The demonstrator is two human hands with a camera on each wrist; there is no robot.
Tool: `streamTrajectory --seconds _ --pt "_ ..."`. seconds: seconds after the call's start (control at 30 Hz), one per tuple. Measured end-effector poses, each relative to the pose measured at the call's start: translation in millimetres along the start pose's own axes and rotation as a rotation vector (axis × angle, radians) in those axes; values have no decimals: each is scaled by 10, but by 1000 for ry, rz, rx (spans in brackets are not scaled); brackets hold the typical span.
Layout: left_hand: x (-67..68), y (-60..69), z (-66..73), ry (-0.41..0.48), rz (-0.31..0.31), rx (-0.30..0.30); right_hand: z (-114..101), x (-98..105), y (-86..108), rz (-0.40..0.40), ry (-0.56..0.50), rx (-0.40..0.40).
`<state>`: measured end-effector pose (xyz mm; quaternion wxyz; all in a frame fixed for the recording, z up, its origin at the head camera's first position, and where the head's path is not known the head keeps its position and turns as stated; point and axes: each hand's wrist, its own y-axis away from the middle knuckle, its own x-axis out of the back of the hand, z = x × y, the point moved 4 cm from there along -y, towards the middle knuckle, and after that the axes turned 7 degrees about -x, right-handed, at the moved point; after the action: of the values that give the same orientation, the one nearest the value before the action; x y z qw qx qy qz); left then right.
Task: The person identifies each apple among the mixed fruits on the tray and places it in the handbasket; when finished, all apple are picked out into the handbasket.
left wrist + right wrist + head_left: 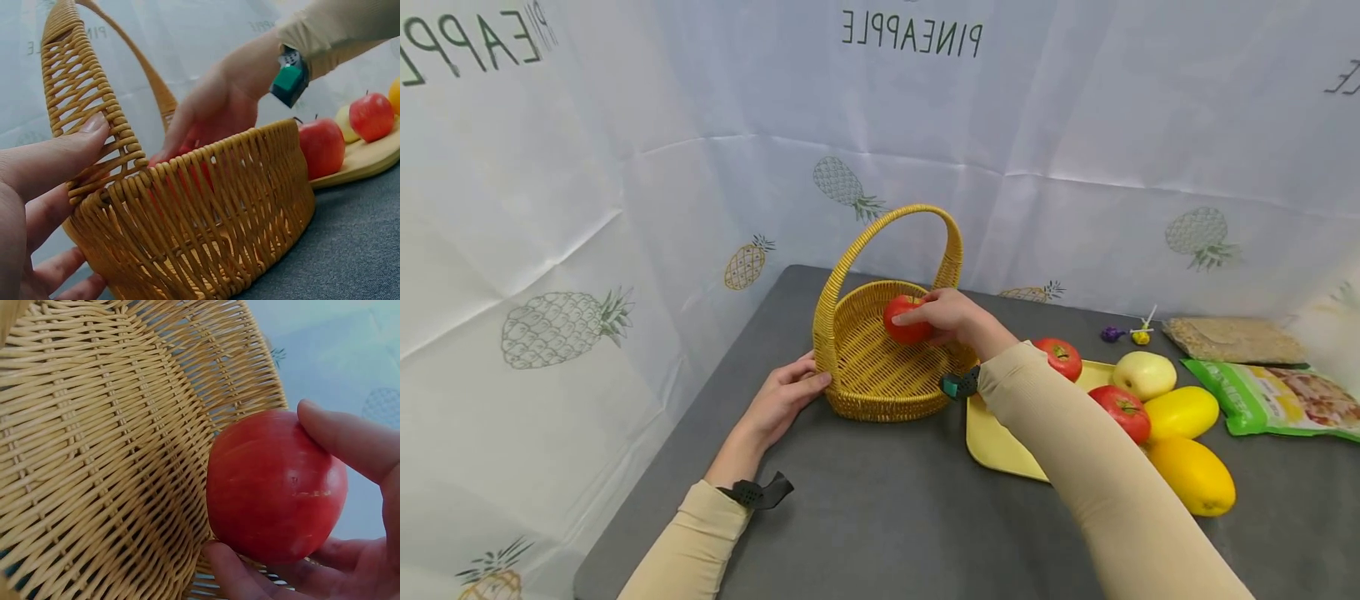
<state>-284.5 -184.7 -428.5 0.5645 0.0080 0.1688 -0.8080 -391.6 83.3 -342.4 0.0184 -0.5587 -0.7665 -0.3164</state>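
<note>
A yellow wicker basket (887, 407) with a tall arched handle stands on the grey table. Inside it, toward the back, my right hand (951, 317) grips a red apple (907, 320). In the right wrist view the thumb lies on one side of the apple (275, 487) and the fingers curl under the other. At the basket's left side my left hand (784, 396) holds the wall near the handle's base. The left wrist view shows its thumb over the handle's foot and its fingers around the outside of the basket (206, 212).
Right of the basket, a yellow tray (1000, 442) bears red apples (1122, 412), a pale green fruit (1144, 375) and yellow fruits (1191, 477). Farther right lie a green packet (1232, 400), a bag of grains (1232, 340) and small wrapped sweets (1141, 337). A pineapple-print curtain surrounds the table's back and left.
</note>
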Motion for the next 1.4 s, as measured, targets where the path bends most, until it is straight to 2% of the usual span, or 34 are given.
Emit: streamTrajectory --seconds 0.13,0.3,0.6,0.77,1.0,1.1,1.23,1.4 --pt "-7 4 -12 -7 8 0 -46 -49 -83 19 10 -9" --pt "-22 10 -12 -12 -9 1 -75 -107 -157 0 -9 -29" --pt "-30 -3 46 -10 -10 -11 -162 -175 -202 -16 42 1" --pt "-30 15 46 -16 2 0 -147 -198 -219 -13 75 9" --pt "-23 66 5 -26 3 11 -95 -247 -230 -53 116 4" --pt "-22 70 3 -26 0 6 -116 -250 -224 -53 186 30" --pt "-19 57 21 -22 -1 -4 -176 -226 -196 -29 334 82" --pt "-8 40 42 -27 -4 -1 -246 -167 -110 2 423 121"
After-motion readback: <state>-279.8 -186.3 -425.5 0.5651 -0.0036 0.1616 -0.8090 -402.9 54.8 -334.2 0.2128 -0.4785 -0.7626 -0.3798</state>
